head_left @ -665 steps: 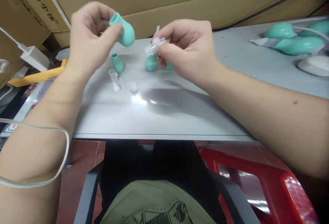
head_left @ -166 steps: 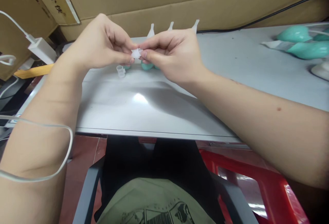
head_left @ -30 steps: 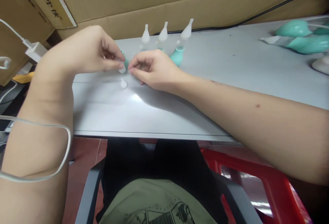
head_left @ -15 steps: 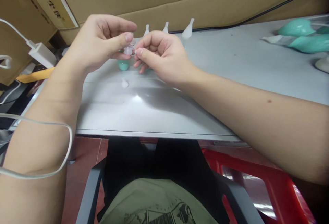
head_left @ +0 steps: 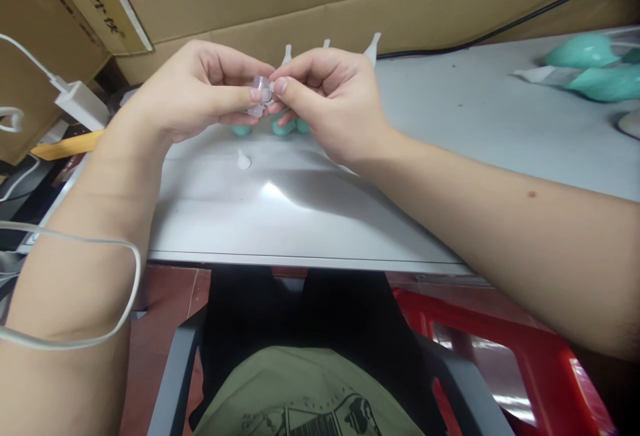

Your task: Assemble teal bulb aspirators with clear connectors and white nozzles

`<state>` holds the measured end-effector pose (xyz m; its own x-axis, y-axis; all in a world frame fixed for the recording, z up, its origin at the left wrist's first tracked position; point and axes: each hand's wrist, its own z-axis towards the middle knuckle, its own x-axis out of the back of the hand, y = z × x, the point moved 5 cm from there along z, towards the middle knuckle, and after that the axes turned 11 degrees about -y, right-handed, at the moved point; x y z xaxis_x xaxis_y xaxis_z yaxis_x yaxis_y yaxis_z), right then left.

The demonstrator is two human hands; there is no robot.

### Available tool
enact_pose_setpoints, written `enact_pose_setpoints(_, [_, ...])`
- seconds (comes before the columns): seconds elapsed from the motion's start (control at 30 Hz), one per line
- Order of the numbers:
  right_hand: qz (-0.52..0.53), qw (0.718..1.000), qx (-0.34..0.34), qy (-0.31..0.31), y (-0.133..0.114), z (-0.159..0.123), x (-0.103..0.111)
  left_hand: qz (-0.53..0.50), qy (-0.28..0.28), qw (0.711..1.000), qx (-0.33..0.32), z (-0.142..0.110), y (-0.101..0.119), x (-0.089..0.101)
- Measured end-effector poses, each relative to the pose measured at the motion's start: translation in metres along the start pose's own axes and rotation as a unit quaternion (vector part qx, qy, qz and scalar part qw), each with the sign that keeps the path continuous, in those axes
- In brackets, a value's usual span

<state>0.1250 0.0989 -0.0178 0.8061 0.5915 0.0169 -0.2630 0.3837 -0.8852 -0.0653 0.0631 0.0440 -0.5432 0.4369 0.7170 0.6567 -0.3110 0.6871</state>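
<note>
1. While the left hand pinches a clear tube between thumb and fingers, its grip is nearly closed, with only the tube's thickness in the gap.
2. The right hand is drawn tight too, thumb to forefinger, and seems to hold a small white bit at the tube's right side. Whether bit and tube touch or sit just apart, I cannot tell; the fingertips cover the join.
3. Both are held up between the 2 hands, above the back half of the table.
4. The tube looks smooth, so an uneven push from the right could skid it out of the left fingers. The bit is tiny and could flick away if squeezed off-centre.
5. Below the hands, 1 loose nozzle is on the table; a dropped wrist could knock it.
6. Beyond them show the bottoms of 3 bulbs and, higher, 3 white tips. The hands hide what joins them; a careless knuckle could topple some.
7. Farther right, more green bulbs are cut off by the edge. A white cord loops across the left forearm and could snag if pulled.
</note>
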Motion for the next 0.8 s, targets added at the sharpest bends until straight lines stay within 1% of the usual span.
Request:
enact_pose_setpoints(0.1, [-0.016, 1.000, 0.003, 0.005, -0.0020, -0.0011, -0.0002, -0.013, 0.004, 1.000, -0.011, 0.0000, -0.0022, 0.0016])
enact_pose_setpoints(0.17, [-0.030, 0.999, -0.016, -0.013, -0.0028, -0.0013, -0.0004, -0.026, 0.007, 1.000, -0.015, -0.0001, -0.0037, 0.0022])
enact_pose_setpoints(0.27, [-0.038, 0.999, -0.027, -0.016, -0.0042, -0.0006, 0.0023, -0.036, 0.007, 0.999, -0.025, -0.0004, -0.0034, 0.0020])
enact_pose_setpoints(0.4, [-0.039, 0.999, -0.020, -0.020, -0.0045, 0.0009, 0.0017, -0.021, 0.009, 1.000, -0.014, -0.0010, -0.0016, 0.0014])
enact_pose_setpoints(0.47, [-0.039, 0.999, -0.018, -0.009, -0.0041, 0.0002, 0.0013, -0.011, 0.008, 1.000, -0.006, -0.0012, -0.0010, 0.0011])
enact_pose_setpoints(0.57, [-0.049, 0.999, -0.024, 0.004, -0.0023, -0.0012, 0.0010, -0.019, 0.008, 1.000, -0.013, -0.0013, -0.0003, 0.0016])
enact_pose_setpoints(0.67, [-0.039, 0.999, -0.002, 0.003, -0.0009, -0.0005, 0.0003, -0.026, 0.010, 1.000, -0.014, -0.0010, -0.0007, 0.0025])
enact_pose_setpoints(0.73, [-0.029, 0.999, 0.017, 0.008, 0.0001, 0.0007, 0.0003, -0.007, 0.003, 1.000, -0.010, -0.0003, -0.0011, 0.0021])
enact_pose_setpoints(0.8, [-0.025, 0.999, 0.016, 0.017, 0.0021, 0.0019, 0.0005, 0.012, -0.005, 1.000, -0.010, 0.0005, -0.0015, 0.0016])
